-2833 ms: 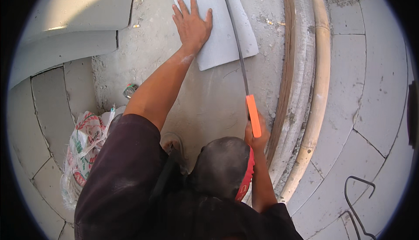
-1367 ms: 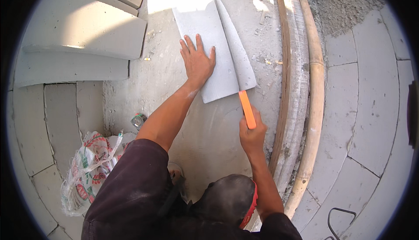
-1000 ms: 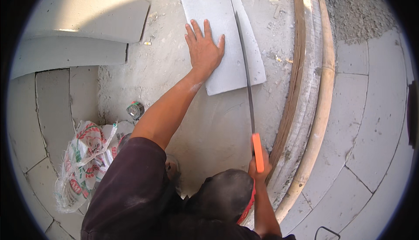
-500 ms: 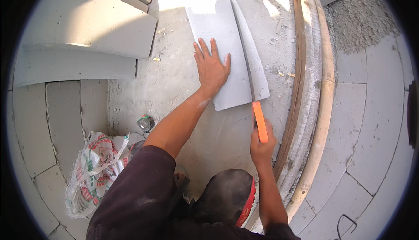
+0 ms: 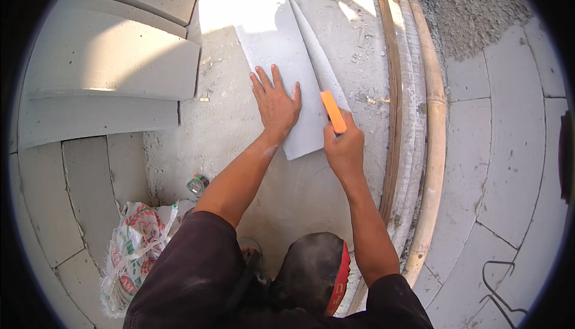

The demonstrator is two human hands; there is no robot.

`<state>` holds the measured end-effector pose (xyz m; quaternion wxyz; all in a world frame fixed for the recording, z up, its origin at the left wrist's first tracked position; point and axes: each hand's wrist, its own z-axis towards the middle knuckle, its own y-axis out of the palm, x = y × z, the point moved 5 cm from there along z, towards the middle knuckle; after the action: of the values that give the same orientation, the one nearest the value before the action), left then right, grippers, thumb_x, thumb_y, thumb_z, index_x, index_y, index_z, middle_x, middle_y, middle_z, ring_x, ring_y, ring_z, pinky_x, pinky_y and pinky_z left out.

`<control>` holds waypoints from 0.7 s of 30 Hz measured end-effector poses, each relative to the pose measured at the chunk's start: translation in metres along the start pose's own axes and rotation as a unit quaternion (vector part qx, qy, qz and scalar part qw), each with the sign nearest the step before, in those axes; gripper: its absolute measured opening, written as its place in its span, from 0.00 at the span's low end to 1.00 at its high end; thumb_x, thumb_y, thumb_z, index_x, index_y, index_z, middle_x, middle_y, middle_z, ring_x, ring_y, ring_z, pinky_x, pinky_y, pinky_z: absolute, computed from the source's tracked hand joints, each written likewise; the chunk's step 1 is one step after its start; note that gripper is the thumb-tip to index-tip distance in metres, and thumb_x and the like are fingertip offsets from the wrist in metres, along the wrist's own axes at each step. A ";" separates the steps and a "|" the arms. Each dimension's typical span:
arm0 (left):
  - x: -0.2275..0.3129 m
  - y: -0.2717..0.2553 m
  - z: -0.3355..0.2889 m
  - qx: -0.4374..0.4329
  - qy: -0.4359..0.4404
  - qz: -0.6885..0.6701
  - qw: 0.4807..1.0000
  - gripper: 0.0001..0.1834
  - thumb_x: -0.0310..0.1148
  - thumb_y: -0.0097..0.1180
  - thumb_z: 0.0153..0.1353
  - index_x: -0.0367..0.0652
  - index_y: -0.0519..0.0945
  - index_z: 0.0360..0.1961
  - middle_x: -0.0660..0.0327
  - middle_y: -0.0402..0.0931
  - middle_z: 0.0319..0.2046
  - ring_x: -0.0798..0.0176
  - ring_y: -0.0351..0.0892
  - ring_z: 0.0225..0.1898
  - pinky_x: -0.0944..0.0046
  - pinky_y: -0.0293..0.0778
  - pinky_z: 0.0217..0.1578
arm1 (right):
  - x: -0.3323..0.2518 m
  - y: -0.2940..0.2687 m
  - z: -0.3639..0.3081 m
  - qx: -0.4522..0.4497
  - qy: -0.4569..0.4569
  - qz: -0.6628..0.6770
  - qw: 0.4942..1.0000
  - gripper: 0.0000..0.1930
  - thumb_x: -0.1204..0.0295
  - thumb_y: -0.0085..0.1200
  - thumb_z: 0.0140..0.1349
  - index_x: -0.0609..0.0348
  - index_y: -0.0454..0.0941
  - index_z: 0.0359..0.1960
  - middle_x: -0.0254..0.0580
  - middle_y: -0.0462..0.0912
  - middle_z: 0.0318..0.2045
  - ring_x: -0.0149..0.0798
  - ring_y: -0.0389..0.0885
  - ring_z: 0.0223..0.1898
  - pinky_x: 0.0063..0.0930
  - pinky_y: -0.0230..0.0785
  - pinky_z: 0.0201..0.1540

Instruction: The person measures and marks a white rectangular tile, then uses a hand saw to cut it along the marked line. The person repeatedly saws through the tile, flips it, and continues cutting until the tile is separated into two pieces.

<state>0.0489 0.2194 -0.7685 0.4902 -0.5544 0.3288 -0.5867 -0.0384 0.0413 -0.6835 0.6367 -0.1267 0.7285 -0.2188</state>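
1. The pale grey block (image 5: 281,65) lies flat on the dusty ground straight ahead of the person, its long axis running from about 11 o'clock at the far end to 5 o'clock at the near end.
2. The saw (image 5: 320,86) stands in a cut along the block's right part, roughly parallel to that long axis. Its orange handle (image 5: 333,111) points back toward 5 o'clock; the blade runs away toward 11 o'clock.
3. The right hand (image 5: 344,149) is the nearer one to the saw: its fingers are closed round the lower end of the orange handle, at the block's near right corner.
4. The left hand (image 5: 274,104) lies palm down on the block, just to the 9 o'clock side of the cut, with fingers spread and flat, pointing to 12 o'clock, gripping nothing.
5. The right forearm comes up from 6 o'clock, nearly in line with the saw; the left arm reaches in from 7 o'clock, almost straight.
6. Curved grey slabs (image 5: 108,65) are stacked at 10 o'clock; a printed sack (image 5: 135,251) lies at 7 o'clock.
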 end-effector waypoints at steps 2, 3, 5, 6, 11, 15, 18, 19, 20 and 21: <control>0.000 0.004 -0.001 0.008 0.004 -0.005 1.000 0.44 0.51 0.56 0.74 0.32 0.59 0.81 0.23 0.47 0.78 0.19 0.41 0.81 0.33 0.47 0.79 | 0.000 0.016 0.047 0.026 -0.015 -0.069 0.997 0.18 0.73 0.58 0.67 0.64 0.80 0.58 0.63 0.87 0.31 0.66 0.88 0.35 0.54 0.79 0.40; -0.002 0.007 -0.011 -0.009 0.001 -0.010 1.000 0.45 0.51 0.56 0.74 0.33 0.59 0.81 0.24 0.46 0.79 0.20 0.40 0.81 0.32 0.46 0.79 | -0.001 0.018 0.046 0.014 -0.001 -0.072 0.997 0.19 0.73 0.58 0.67 0.64 0.79 0.59 0.62 0.87 0.32 0.67 0.88 0.37 0.54 0.79 0.41; -0.012 0.004 -0.001 -0.013 -0.013 -0.017 1.000 0.45 0.52 0.55 0.74 0.33 0.58 0.81 0.26 0.44 0.80 0.22 0.36 0.82 0.31 0.45 0.79 | 0.000 0.012 0.018 0.001 0.006 -0.028 1.000 0.21 0.73 0.58 0.67 0.64 0.78 0.61 0.62 0.88 0.33 0.67 0.89 0.39 0.53 0.80 0.42; -0.016 0.006 0.000 -0.008 -0.018 -0.011 1.000 0.45 0.51 0.56 0.74 0.33 0.58 0.81 0.26 0.44 0.80 0.22 0.36 0.82 0.31 0.45 0.79 | 0.014 -0.006 -0.036 -0.002 0.008 0.007 1.000 0.22 0.73 0.58 0.67 0.64 0.77 0.62 0.62 0.88 0.33 0.65 0.89 0.39 0.51 0.80 0.42; -0.020 -0.005 -0.011 -0.007 -0.017 0.015 1.000 0.45 0.51 0.56 0.74 0.33 0.58 0.81 0.26 0.44 0.80 0.22 0.37 0.82 0.31 0.46 0.79 | 0.003 -0.021 -0.055 0.006 -0.006 0.042 0.999 0.22 0.75 0.57 0.66 0.61 0.77 0.62 0.61 0.86 0.30 0.59 0.90 0.34 0.47 0.78 0.37; 0.001 0.008 0.000 -0.012 -0.004 -0.017 1.000 0.46 0.52 0.56 0.74 0.33 0.58 0.81 0.26 0.43 0.81 0.22 0.37 0.82 0.30 0.46 0.79 | -0.014 0.018 0.076 0.027 -0.012 -0.054 0.998 0.16 0.69 0.59 0.67 0.66 0.80 0.51 0.65 0.87 0.32 0.68 0.88 0.38 0.59 0.78 0.42; -0.014 0.006 -0.003 -0.007 -0.004 -0.009 1.000 0.45 0.52 0.55 0.74 0.33 0.58 0.81 0.26 0.44 0.80 0.21 0.38 0.82 0.31 0.45 0.79 | -0.019 0.018 0.046 0.010 0.007 -0.051 0.999 0.16 0.73 0.58 0.66 0.67 0.81 0.53 0.63 0.89 0.34 0.66 0.89 0.39 0.51 0.80 0.44; -0.021 0.002 0.001 0.004 -0.014 -0.004 1.000 0.45 0.52 0.55 0.75 0.33 0.58 0.81 0.25 0.45 0.80 0.21 0.38 0.82 0.32 0.45 0.79 | -0.010 0.002 -0.005 -0.009 0.023 -0.018 1.000 0.16 0.75 0.58 0.66 0.67 0.82 0.54 0.63 0.89 0.35 0.63 0.91 0.40 0.43 0.82 0.44; -0.017 0.001 0.006 0.008 -0.011 0.000 1.000 0.45 0.52 0.55 0.75 0.33 0.58 0.81 0.25 0.46 0.80 0.21 0.38 0.82 0.32 0.45 0.79 | 0.005 -0.017 -0.053 0.028 -0.028 0.015 0.999 0.17 0.74 0.59 0.66 0.65 0.80 0.55 0.63 0.88 0.33 0.65 0.90 0.39 0.49 0.80 0.43; -0.013 -0.001 0.001 0.002 -0.005 0.011 1.000 0.45 0.52 0.55 0.74 0.33 0.58 0.81 0.25 0.46 0.80 0.21 0.38 0.82 0.31 0.45 0.79 | -0.002 -0.031 -0.082 0.064 -0.067 0.054 0.994 0.17 0.73 0.59 0.66 0.63 0.78 0.56 0.63 0.87 0.32 0.66 0.89 0.39 0.55 0.79 0.42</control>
<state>0.0481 0.2315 -0.7718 0.4989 -0.5528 0.3315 -0.5794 -0.1216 0.0283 -0.6595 0.7015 -0.0609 0.6747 -0.2213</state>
